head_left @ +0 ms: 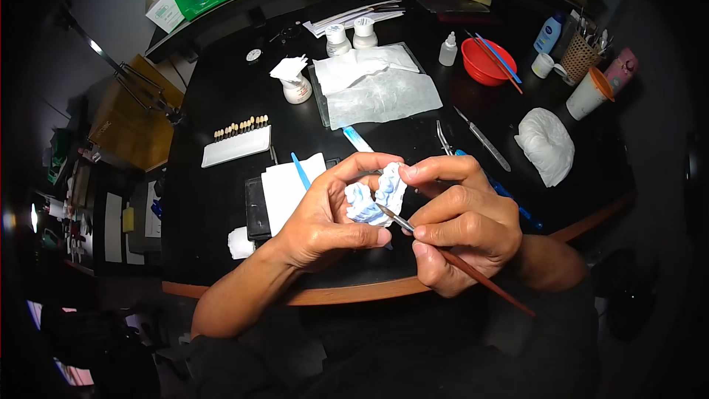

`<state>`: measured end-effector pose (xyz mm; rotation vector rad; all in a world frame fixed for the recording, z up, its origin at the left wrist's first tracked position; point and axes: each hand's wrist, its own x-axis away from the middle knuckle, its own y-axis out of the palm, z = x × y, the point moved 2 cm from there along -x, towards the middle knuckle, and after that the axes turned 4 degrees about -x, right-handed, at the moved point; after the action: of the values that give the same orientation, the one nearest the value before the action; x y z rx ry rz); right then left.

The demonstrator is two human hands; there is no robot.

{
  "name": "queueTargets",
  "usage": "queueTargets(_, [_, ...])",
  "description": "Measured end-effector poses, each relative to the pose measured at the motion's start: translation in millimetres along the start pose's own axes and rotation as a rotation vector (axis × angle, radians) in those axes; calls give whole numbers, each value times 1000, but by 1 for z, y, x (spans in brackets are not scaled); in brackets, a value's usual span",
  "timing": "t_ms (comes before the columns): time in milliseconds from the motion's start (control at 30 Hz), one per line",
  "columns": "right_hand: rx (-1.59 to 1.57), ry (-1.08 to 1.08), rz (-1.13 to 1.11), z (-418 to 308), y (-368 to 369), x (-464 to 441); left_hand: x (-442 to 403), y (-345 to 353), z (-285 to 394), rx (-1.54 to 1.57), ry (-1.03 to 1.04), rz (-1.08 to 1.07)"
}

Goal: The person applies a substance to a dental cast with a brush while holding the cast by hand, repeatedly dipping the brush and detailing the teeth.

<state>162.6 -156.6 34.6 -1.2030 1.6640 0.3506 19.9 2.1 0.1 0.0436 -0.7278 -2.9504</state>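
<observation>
My left hand (317, 214) is closed around a white and pale-blue dental cast (363, 205), with the thumb along its lower side and fingers behind and over the top. The cast has a bumpy surface and a gap down its middle. In my right hand (473, 225) is a fine brush (484, 278) with a reddish-brown handle, its dark tip on or right beside the cast's lower middle. My right index fingertip reaches the cast's upper right edge. Behind my hands lies a blue-and-white strip (357, 139) on the black table.
A tooth shade guide (238, 145) and white paper pad (277, 192) lie left. Farther back are a glass slab with grey sheets (384, 100), jars (363, 34) and a red bowl (484, 72). To the right are a knife (484, 140) and crumpled white tissue (545, 146).
</observation>
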Motion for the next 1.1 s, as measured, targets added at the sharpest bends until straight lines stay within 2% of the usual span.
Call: queueTargets(1100, [54,-8,18,-5,2,-4,-1,5,1,9,4,-10])
